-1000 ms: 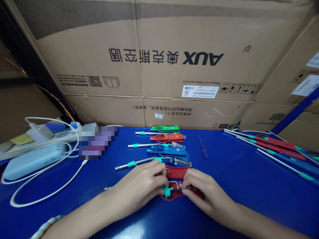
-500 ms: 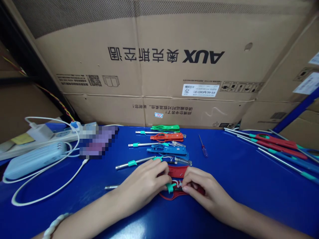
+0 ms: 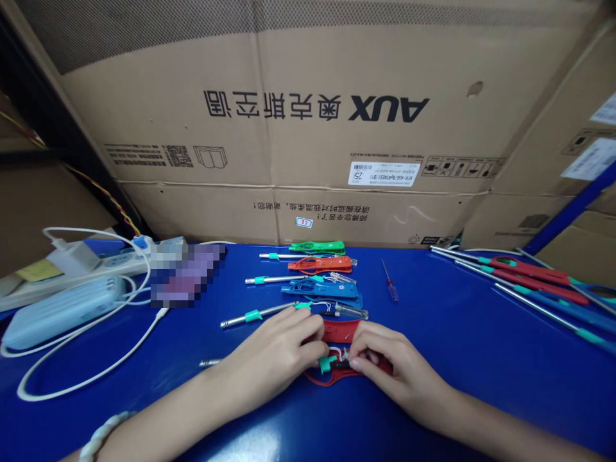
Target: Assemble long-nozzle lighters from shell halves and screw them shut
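Between my two hands lies an opened long-nosed lighter with a dark red casing half (image 3: 327, 380). Its teal plastic piece (image 3: 326, 364) and white wires (image 3: 344, 353) show in the gap. My left hand (image 3: 283, 340) is closed with its fingertips at the teal end; the lighter's metal tube (image 3: 209, 363) sticks out beyond the left forearm. My right hand (image 3: 387, 353) pinches at the wires and the black part (image 3: 341, 364); its fingers partly cover what they grip. Just behind lies the other red casing half (image 3: 341, 331), with a small screw on it.
Farther back lie blue (image 3: 322, 290), orange (image 3: 320, 264) and green (image 3: 317, 247) casings with metal tubes. A purple screwdriver (image 3: 391, 289) is right of them. Several long lighters (image 3: 539, 282) lie far right. A phone (image 3: 187, 273), power bank (image 3: 62, 314) and cables occupy the left. Cardboard (image 3: 308, 128) stands behind.
The whole view has shifted slightly, so things appear a little farther left. Both hands stay at the red lighter in nearly the same pose.
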`<state>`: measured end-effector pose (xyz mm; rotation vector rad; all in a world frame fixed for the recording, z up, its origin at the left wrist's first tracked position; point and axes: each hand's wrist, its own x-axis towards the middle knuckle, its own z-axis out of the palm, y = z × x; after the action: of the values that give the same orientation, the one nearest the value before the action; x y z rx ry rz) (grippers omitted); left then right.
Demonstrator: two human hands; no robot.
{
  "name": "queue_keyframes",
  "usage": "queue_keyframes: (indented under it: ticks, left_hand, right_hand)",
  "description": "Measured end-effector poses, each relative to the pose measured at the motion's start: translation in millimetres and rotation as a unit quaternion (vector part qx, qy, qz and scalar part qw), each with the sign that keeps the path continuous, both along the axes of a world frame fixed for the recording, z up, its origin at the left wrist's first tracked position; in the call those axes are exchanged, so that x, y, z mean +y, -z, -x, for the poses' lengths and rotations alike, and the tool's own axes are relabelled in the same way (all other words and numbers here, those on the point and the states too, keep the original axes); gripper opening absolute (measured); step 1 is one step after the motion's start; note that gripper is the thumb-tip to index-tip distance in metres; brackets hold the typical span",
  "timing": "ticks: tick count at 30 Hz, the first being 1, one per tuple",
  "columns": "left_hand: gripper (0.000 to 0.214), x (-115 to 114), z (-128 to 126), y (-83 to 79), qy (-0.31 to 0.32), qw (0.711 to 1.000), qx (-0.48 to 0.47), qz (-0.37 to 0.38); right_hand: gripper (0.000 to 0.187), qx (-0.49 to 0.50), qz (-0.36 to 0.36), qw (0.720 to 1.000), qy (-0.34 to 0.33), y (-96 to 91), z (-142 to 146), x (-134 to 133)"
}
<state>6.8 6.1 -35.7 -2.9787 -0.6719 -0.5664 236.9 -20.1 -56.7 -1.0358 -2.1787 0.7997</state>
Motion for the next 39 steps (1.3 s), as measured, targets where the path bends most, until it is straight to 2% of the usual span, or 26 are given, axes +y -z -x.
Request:
queue_keyframes:
  ticks: [12, 23, 28, 39]
  left_hand:
    - [0.022, -0.9, -3.4, 10.1, 0.014, 1.000, -0.013, 0.004]
    - [0.026, -0.9, -5.4, 10.7, 0.014, 0.998, -0.043, 0.039]
    - [0.027, -0.9, -4.7, 12.4, 0.011, 0.998, -0.040, 0.049]
    - [0.023, -1.8, -4.8, 13.1, 0.030, 1.000, -0.005, 0.004]
  right_hand:
    - [0.016, -0.002, -0.009, 1.000, 0.002, 2.9, -0.2, 0.3]
    - [0.015, -0.008, 0.005, 1.000, 0.006, 5.2, -1.7, 0.5]
    - [0.014, -0.028, -0.020, 0.999, -0.008, -1.6, -1.8, -2.0]
    - [0.019, -0.126, -0.116, 0.985, -0.028, -1.6, 1.1, -4.2]
